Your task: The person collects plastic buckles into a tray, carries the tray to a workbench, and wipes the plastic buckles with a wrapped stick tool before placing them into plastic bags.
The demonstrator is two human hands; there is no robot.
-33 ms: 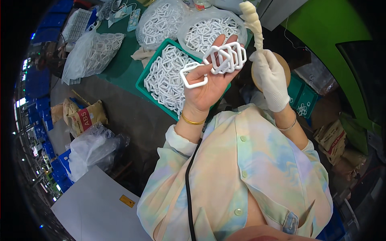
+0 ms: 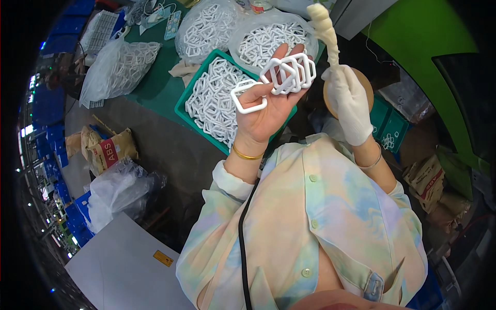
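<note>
My left hand (image 2: 263, 111) is bare and palm up, holding several white plastic ring links (image 2: 289, 75) across its fingers. Another white link (image 2: 249, 107) hangs around its thumb. Just beyond that hand, a green crate (image 2: 178, 107) is filled with similar white links (image 2: 214, 101). In a white glove, my right hand (image 2: 349, 101) closes around the lower end of a cream, lumpy, stick-like thing (image 2: 324, 28), which points up and away. What this thing is I cannot tell. The gloved hand partly covers a round tan surface (image 2: 367, 85).
Clear bags of white links (image 2: 206, 31) stand on the green table (image 2: 147, 98), with another bag (image 2: 116, 70) at its left edge. A second green tray (image 2: 395, 129) with a few links sits low on the right. Paper sacks (image 2: 111, 150) and a grey cabinet (image 2: 124, 263) are lower left.
My right hand and the cream stick-like thing have shifted very slightly downward. My left hand and its links look almost the same.
</note>
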